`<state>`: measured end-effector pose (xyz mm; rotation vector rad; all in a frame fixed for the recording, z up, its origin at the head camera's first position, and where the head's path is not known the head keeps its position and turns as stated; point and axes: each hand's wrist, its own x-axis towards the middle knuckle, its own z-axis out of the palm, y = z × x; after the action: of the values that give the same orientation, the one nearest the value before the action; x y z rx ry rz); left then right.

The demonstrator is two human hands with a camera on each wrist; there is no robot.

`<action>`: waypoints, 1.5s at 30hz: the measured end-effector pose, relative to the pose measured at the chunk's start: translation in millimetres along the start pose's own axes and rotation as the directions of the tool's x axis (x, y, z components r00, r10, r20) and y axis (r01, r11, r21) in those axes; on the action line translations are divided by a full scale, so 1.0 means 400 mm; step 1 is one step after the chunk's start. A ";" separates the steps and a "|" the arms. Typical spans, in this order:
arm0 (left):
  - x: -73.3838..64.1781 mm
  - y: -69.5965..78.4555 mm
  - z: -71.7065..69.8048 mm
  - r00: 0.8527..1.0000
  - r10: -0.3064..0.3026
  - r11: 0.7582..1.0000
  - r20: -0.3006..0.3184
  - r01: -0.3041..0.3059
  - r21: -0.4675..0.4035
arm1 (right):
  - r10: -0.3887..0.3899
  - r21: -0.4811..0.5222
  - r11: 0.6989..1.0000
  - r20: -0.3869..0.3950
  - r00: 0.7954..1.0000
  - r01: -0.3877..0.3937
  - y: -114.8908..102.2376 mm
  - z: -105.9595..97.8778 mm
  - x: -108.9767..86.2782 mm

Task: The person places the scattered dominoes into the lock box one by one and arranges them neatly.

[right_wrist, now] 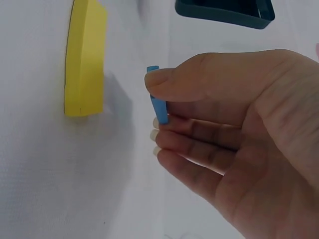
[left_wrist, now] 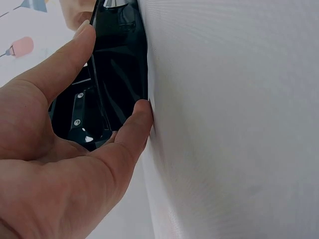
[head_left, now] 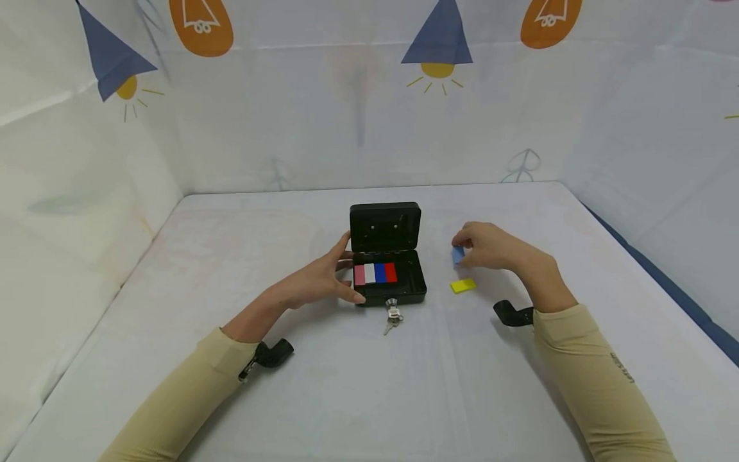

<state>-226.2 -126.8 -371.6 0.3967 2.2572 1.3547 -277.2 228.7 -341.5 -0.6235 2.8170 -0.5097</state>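
A black metal cash box (head_left: 411, 276) stands on the white table with its lid (head_left: 385, 224) raised. Inside, along the left part, lies a row of flat blocks (head_left: 375, 273) in pink, white, blue and red. My left hand (head_left: 312, 282) holds the box by its left side, thumb at the front corner and fingers spread toward the back. To the right of the box, my right hand (head_left: 499, 247) pinches a light blue block (right_wrist: 159, 109) between thumb and fingers. A yellow block (head_left: 463, 285) lies on the table just below that hand.
Keys (head_left: 394, 316) hang from the lock at the box's front. White cloth (head_left: 288, 115) with lamp prints encloses the back and sides of the table. Each wrist wears a black camera mount, such as the one on the right (head_left: 512, 314).
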 end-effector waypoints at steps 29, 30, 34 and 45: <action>0.002 -0.005 -0.002 1.000 0.009 1.000 0.006 -0.009 0.001 | -0.075 0.084 0.994 -0.016 0.997 0.076 -0.089 0.003 0.000; 0.002 -0.006 -0.002 1.000 0.010 1.000 0.005 -0.010 0.003 | -0.082 0.082 0.993 -0.018 0.996 0.083 -0.091 0.004 0.000; 0.004 -0.003 -0.001 1.000 0.007 1.000 0.001 -0.007 0.010 | -0.095 0.080 0.992 -0.019 0.995 0.096 -0.098 0.005 -0.001; 0.004 0.003 0.002 1.000 -0.016 1.000 -0.005 0.016 -0.002 | -0.144 0.085 0.986 -0.030 0.989 0.146 -0.127 0.013 -0.004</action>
<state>-227.0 -125.0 -371.2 0.3743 2.2580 1.3511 -255.7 184.7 -327.0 -0.8134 2.7679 -0.6659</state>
